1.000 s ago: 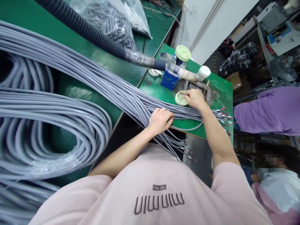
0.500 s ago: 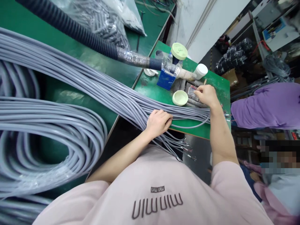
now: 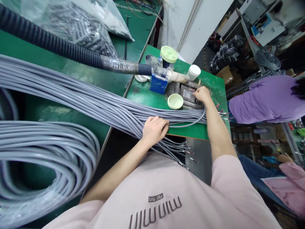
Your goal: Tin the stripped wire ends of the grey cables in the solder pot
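Note:
A long bundle of grey cables (image 3: pixel 107 101) runs across the green table. On its near edge rests my left hand (image 3: pixel 154 129), its fingers curled over the cables. My right hand (image 3: pixel 202 94) is pinched on the end of one grey cable (image 3: pixel 190 124), which loops out from the bundle. The fingertips are at the right side of a shiny square metal plate (image 3: pixel 188 94), set in a dark, stained block. A pale green round dish (image 3: pixel 175 101) sits left of the block. Several stripped cable ends (image 3: pixel 188 152) hang at the table's front edge.
A ribbed black hose (image 3: pixel 78 54) ends in a pale nozzle above the block, beside a blue box (image 3: pixel 158 84). Behind stand a yellow-lidded jar (image 3: pixel 169 54) and a white jar (image 3: pixel 193 72). A large cable coil (image 3: pixel 78 143) lies left. A person in purple (image 3: pixel 262 100) is at the right.
The whole view has shifted, so the table items appear further left. My right hand has moved slightly toward the near side of the metal plate. My left hand stays on the bundle.

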Motion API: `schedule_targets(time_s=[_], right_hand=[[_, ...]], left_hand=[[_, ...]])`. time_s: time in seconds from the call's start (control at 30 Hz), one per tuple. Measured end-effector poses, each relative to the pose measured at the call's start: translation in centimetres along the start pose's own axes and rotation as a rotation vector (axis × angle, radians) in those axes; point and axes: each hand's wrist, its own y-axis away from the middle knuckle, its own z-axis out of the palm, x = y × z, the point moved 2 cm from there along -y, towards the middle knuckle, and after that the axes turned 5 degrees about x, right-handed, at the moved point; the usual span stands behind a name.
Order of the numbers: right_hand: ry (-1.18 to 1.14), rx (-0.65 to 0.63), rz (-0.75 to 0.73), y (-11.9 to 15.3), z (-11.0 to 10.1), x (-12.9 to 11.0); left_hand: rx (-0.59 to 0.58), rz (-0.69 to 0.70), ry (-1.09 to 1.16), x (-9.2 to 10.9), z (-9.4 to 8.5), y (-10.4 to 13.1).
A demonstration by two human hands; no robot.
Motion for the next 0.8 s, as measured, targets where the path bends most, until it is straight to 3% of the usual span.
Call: schedule_targets(time_s=[0.8], right_hand=[[0.014,-0.021,0.011,-1.13,0.92,-0.21]], left_hand=[[-0.005,-0.019,0.052,-0.06,0.14,0.04]])
